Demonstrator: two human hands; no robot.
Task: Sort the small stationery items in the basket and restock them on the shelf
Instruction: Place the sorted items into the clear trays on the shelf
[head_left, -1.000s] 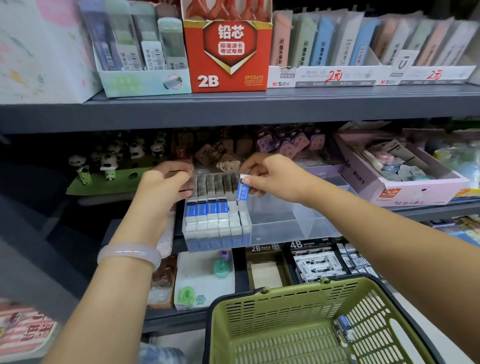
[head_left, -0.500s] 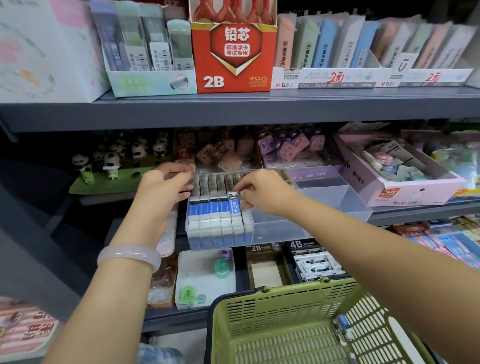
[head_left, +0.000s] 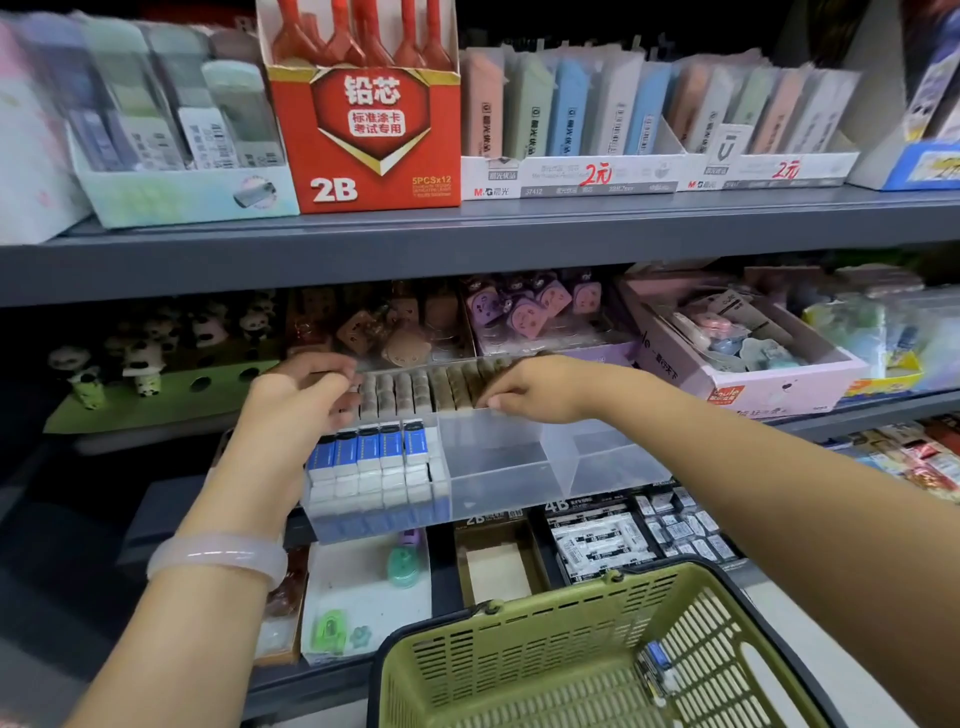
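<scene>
A clear plastic tray (head_left: 519, 467) sticks out from the middle shelf. Its left compartment holds rows of blue-and-white erasers (head_left: 371, 452), with grey-brown erasers (head_left: 415, 392) behind them. My left hand (head_left: 298, 395) grips the tray's left rim, fingers curled over it. My right hand (head_left: 540, 389) rests on the tray's cross wall just right of the erasers, fingers curled down and no eraser in it. The green basket (head_left: 519, 654) hangs at the bottom, with a few small blue-and-white items (head_left: 657, 670) inside.
The tray's two right compartments hold nothing. Above is a grey shelf (head_left: 467, 234) with a red 2B lead box (head_left: 363, 130). A pink box (head_left: 753, 353) sits right of the tray, panda figures (head_left: 140, 358) sit to its left, and lower trays lie beneath.
My right hand set the blue-and-white eraser into the front row, let it go and slid right onto the tray's cross wall. My left hand stayed on the left rim.
</scene>
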